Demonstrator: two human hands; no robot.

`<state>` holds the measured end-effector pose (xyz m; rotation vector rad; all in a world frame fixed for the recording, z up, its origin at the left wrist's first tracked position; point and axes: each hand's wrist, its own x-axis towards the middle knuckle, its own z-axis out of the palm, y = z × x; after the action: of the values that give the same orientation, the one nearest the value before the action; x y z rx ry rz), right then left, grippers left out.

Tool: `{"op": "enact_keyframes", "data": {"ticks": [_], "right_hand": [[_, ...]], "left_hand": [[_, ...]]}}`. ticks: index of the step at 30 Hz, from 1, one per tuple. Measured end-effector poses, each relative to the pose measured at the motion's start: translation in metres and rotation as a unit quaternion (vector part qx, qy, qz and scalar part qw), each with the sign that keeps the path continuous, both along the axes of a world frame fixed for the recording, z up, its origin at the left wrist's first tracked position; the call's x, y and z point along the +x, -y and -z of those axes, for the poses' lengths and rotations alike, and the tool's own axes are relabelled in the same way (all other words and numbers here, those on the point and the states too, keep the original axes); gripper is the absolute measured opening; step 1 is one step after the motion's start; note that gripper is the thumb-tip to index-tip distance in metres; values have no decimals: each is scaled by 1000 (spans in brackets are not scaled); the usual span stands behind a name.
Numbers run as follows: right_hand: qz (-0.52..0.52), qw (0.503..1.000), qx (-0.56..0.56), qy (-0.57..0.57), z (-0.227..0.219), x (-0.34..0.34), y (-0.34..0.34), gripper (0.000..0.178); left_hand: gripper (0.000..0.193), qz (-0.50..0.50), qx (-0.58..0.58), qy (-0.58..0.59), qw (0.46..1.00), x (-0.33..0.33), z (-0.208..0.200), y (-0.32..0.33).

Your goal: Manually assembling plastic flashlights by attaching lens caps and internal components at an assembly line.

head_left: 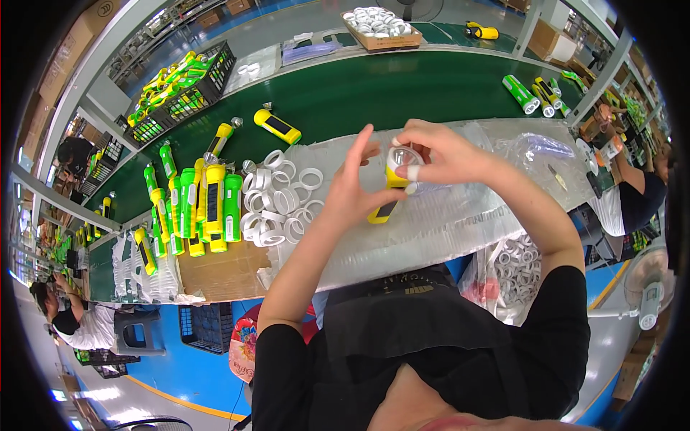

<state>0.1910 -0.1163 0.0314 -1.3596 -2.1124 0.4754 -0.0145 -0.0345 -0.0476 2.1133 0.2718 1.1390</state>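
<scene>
A yellow flashlight (384, 212) with a dark panel stands tilted over the plastic-covered bench in front of me, its head toward my hands. My right hand (444, 154) pinches a round clear lens (404, 158) at the flashlight's head, thumb on the near side and fingers behind. To its left my left hand (352, 183) is open in a C shape, the thumb reaching the flashlight's body and the fingers raised. Loose white rings (277, 201) lie in a heap left of my left hand. Beyond them several green and yellow flashlights (214, 197) lie side by side.
A black crate (208, 90) full of flashlights stands at the far left. A carton of white rings (381, 39) is at the back. More flashlights (521, 95) lie far right, near a clear plastic bag (543, 147). A bag of rings (514, 276) hangs below the bench edge. Other people sit at both sides.
</scene>
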Motion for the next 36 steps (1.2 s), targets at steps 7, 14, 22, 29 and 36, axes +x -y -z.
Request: {"op": "enact_keyframes", "data": {"ticks": [7, 14, 22, 29, 36], "right_hand": [[-104, 975, 192, 47, -32, -25, 42, 42], [160, 953, 129, -221, 95, 11, -73, 27], [455, 864, 179, -124, 156, 197, -147, 27], [581, 742, 155, 295, 161, 257, -111, 41], [242, 828, -242, -443, 116, 52, -91, 54]], "left_hand": [[93, 437, -445, -241, 743, -46, -30, 27], [63, -13, -90, -309, 947, 23, 10, -61], [72, -326, 47, -537, 777, -11, -4, -206], [49, -274, -80, -435, 854, -28, 48, -240], [31, -45, -42, -239, 969, 6, 18, -108]]}}
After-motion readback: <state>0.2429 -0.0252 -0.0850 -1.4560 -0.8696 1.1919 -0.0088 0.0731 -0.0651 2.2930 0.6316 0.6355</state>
